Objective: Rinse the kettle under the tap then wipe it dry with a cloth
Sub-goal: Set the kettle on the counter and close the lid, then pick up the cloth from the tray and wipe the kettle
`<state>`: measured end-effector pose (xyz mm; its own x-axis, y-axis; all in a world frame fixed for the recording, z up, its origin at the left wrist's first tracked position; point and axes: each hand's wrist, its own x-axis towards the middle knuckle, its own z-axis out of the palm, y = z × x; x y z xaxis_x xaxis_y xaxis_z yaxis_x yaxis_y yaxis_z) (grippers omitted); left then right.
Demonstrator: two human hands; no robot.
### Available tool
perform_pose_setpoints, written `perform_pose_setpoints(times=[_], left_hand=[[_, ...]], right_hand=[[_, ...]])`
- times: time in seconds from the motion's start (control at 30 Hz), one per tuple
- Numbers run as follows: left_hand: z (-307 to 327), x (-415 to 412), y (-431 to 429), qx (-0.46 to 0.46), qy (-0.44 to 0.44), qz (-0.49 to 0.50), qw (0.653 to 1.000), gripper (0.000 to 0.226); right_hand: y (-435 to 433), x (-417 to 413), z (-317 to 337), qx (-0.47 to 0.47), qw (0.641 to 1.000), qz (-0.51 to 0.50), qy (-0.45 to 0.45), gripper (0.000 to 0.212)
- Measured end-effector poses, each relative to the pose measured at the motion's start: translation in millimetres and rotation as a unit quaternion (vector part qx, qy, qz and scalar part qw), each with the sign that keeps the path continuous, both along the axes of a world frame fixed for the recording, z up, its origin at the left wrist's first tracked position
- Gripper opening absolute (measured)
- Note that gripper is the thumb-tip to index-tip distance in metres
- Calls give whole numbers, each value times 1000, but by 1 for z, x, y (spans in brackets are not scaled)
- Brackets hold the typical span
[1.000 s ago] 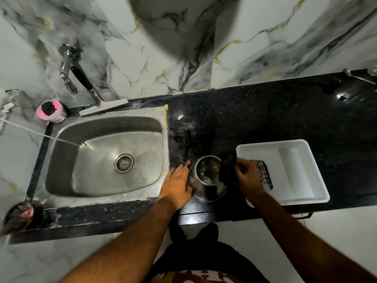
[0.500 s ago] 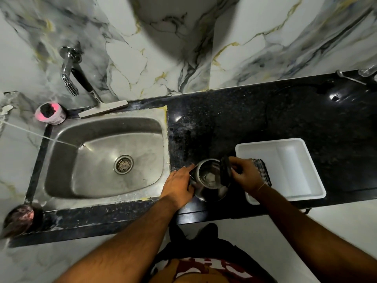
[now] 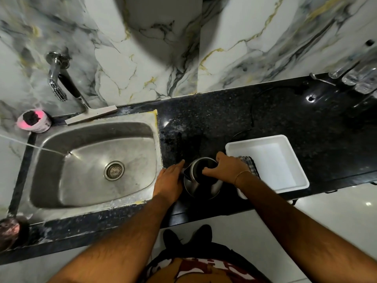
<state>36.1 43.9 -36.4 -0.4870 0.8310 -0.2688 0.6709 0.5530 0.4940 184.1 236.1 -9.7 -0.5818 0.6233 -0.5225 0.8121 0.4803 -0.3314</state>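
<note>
- Kettle: steel body, upright on the black granite counter, between the sink and the white tray, near the counter's front edge.
- Head view, left hand: flat against the kettle's left side, fingers extended toward the spout, palm in contact; a bracing touch, not a closed grasp.
- Head view, right hand: draped over the kettle top, fingers curled across the dark lid; whether it pinches or only presses, I cannot tell.
- Checked cloth: lies at the tray's left end, partly hidden behind the right wrist.
- Tap: wall-mounted above the sink's back left corner. A thin water jet enters from the left edge and strikes the basin.
- Squeegee: on the ledge behind the sink, handle leaning toward the tap.
- Pink-rimmed tub: at the sink's back left corner.
</note>
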Motion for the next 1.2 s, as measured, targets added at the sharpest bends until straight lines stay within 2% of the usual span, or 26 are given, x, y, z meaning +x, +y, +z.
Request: perform_pose_setpoints(times=[0.13,0.2,0.3,0.4,0.43,0.5,0.6,0.73,0.8,0.9,0.97,1.03,1.17,1.2], left_hand=[[10,1,14,132,-48,182,973,64],[17,7,30,181,-25,153,971,55],[25,20,59,215,-3,14,977,49],[26,33,84,171,53,-139,974,52],[24,36,90,143,69,-183,970,54],[19,40,100,88,89,-242,962,55],[21,40,103,76,106,-253,959,52],[28,43,101,62,139,-254,955,54],[31,45,107,18,154,-249,956,58],[36,42,121,-26,168,-268,948,69],[35,36,127,-40,166,-292,941,74],[32,32,128,-26,123,-303,945,72],[28,28,127,12,54,-307,950,55],[27,27,128,10,44,-301,953,53]], right_hand=[[-5,4,9,4,1000,-21,-11,91],[-6,10,7,18,999,-31,19,89],[-1,23,3,21,983,-117,138,72],[25,48,-6,27,952,-245,184,55],[35,59,-13,10,945,-281,166,53],[53,79,-31,-18,941,-327,81,62],[52,91,-56,-45,941,-334,-30,86],[45,81,-78,-34,941,-335,-36,97],[50,76,-82,-51,931,-361,-14,90],[55,77,-79,-41,925,-375,36,53],[52,84,-73,-14,920,-377,103,37],[38,96,-65,32,893,-409,185,34],[-37,113,-43,102,778,-506,358,35],[-61,109,-37,109,760,-511,387,34]])
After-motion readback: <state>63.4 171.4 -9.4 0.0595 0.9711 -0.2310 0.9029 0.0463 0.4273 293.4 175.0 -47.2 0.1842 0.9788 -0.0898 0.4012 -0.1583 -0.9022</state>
